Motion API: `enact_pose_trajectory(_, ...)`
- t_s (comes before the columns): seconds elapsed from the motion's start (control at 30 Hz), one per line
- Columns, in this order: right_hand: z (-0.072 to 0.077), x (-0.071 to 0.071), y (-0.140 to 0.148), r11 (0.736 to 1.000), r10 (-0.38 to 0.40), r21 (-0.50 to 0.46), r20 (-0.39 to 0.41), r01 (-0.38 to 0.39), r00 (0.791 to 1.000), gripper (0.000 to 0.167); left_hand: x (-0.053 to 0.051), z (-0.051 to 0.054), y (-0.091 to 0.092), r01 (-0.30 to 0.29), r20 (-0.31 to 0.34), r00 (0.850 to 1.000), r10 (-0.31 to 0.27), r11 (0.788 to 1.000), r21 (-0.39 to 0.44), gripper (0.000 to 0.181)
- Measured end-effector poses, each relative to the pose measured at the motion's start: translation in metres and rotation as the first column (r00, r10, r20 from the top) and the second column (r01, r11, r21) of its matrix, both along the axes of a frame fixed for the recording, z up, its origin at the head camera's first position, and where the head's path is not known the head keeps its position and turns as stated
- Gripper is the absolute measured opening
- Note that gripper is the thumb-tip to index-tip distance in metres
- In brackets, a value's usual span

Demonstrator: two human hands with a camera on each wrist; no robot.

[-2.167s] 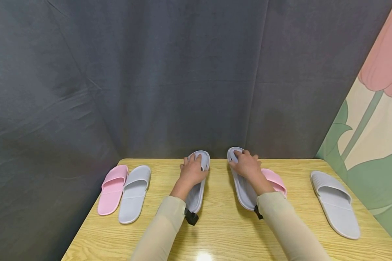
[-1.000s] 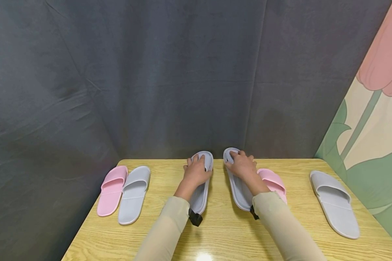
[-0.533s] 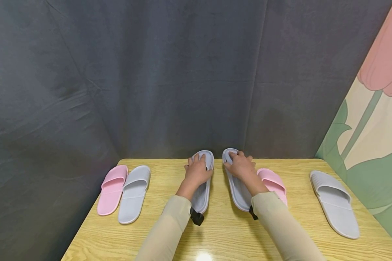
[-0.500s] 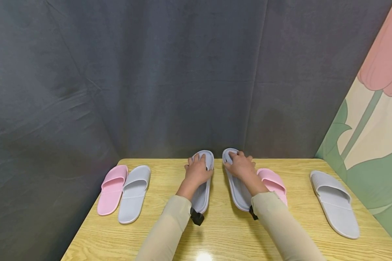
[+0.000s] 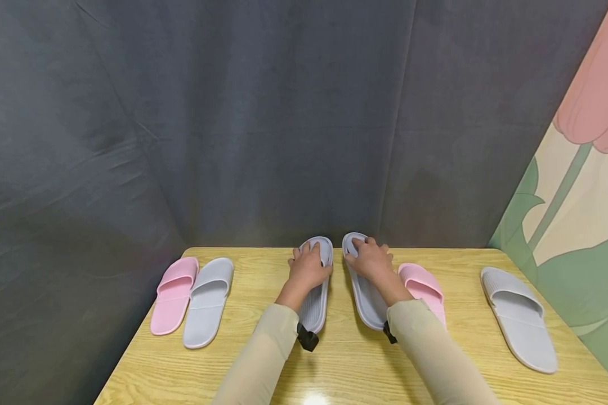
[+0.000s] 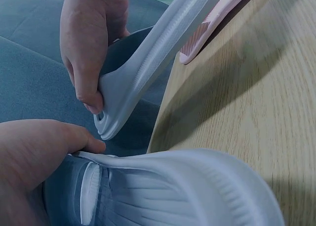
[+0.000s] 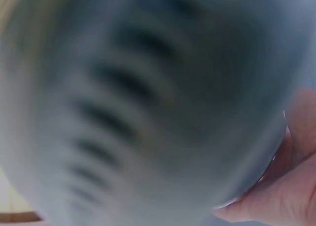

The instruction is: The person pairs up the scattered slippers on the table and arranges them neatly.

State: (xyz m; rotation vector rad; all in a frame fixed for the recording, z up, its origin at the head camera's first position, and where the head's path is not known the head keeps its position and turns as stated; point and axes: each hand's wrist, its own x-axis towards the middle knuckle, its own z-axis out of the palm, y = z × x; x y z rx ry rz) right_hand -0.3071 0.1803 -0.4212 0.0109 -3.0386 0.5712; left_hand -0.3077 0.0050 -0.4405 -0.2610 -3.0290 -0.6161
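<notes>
Clearly, left fingers (image 5: 315, 250) grip one slipper (image 5: 312, 310) endwise; right fingers (image 5: 360, 244), another slipper (image 5: 369, 304).

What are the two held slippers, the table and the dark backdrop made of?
Held slippers: probably molded foam or soft plastic, matte, with fine ribs. Table: wood or wood-look laminate, slightly glossy; it shows grain and a bright glare spot. Dark backdrop: likely fabric, dull, judging by its creases and folds.

Left to right along the table (image 5: 339, 377), I see an end slipper (image 5: 169, 309), its near neighbour (image 5: 205, 315), a slipper in the left hand (image 5: 307, 268), another in the right hand (image 5: 374, 262), a half-hidden slipper (image 5: 418, 275) beside that, and a far slipper (image 5: 527, 337), with the curtain (image 5: 299, 129) behind.
</notes>
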Motion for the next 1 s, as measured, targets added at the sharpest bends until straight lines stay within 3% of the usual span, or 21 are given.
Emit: enact_pose_trajectory(1.0,-0.018,-0.009,-0.004,0.999,-0.027,-0.033,0.054,0.029,0.998,0.061,-0.009,-0.014,0.007,-0.019,0.007,1.000,0.019,1.000,0.022,0.072)
